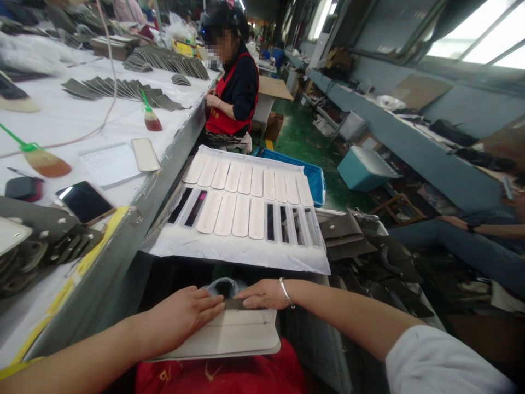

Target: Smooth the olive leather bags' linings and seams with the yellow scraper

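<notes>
On the red apron over my lap lies a cream-white flat panel (233, 334) with rounded corners, a dark grey strip (241, 304) along its far edge. My left hand (191, 314) rests on the panel's left part, its fingers stretched out flat towards the strip. Opposite it, my right hand (262, 295) lies along the far edge with fingers extended left over the dark strip; a silver bangle is on its wrist. What lies under the fingertips is hidden. Just beyond the hands is a clear plastic ring-shaped thing (223, 287), partly covered.
Ahead, a white-covered board (246, 249) carries rows of cream strips and several dark slots. Left, a worktable (135, 230) holds a phone (84, 201), glue bottles (45, 160) and grey pieces. Dark pieces (344, 235) are piled right. A co-worker (233, 82) sits beyond.
</notes>
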A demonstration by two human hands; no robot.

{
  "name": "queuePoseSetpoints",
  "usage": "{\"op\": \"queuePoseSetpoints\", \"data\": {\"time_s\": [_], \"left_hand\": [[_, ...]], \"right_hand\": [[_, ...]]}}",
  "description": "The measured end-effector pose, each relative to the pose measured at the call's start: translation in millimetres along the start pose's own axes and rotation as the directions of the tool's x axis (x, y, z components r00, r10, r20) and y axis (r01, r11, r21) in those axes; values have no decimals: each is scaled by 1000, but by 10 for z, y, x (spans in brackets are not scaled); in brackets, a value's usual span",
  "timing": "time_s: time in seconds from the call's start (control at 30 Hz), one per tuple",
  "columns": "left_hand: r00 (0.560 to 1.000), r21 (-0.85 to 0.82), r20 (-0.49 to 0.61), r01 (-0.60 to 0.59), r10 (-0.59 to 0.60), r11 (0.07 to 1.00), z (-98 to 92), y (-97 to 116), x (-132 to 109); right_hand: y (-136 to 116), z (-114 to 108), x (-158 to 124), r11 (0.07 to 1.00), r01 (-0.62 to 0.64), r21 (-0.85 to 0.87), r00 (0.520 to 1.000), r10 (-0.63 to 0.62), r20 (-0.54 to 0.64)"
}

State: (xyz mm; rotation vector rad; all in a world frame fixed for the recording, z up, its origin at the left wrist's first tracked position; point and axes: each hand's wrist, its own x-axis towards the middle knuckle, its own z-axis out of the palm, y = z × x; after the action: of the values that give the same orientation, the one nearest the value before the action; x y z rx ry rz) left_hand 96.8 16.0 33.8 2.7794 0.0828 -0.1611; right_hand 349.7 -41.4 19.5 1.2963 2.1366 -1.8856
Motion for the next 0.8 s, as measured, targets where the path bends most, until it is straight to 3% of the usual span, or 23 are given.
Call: {"op": "queuePoseSetpoints", "data": {"time_s": [0.2,0.43,0.63,0.8], "left_hand": [[1000,-46,-6,-14,14,999,28,12,-74],[991,-331,-27,114,-131,937,-6,-289,-522],[986,-340,-90,99,-137,935,8,-300,-661],[984,-295,-29,158,-174,942,-20,-298,-731]], "right_hand": [[-152,115,323,991,38,-130,999,-40,-12],[-428,120,593,992,84,-98,996,-84,11],[-518,148,913,988,87,-126,996,-84,34],[-590,190,1218,973,86,-214,995,-73,66]]}}
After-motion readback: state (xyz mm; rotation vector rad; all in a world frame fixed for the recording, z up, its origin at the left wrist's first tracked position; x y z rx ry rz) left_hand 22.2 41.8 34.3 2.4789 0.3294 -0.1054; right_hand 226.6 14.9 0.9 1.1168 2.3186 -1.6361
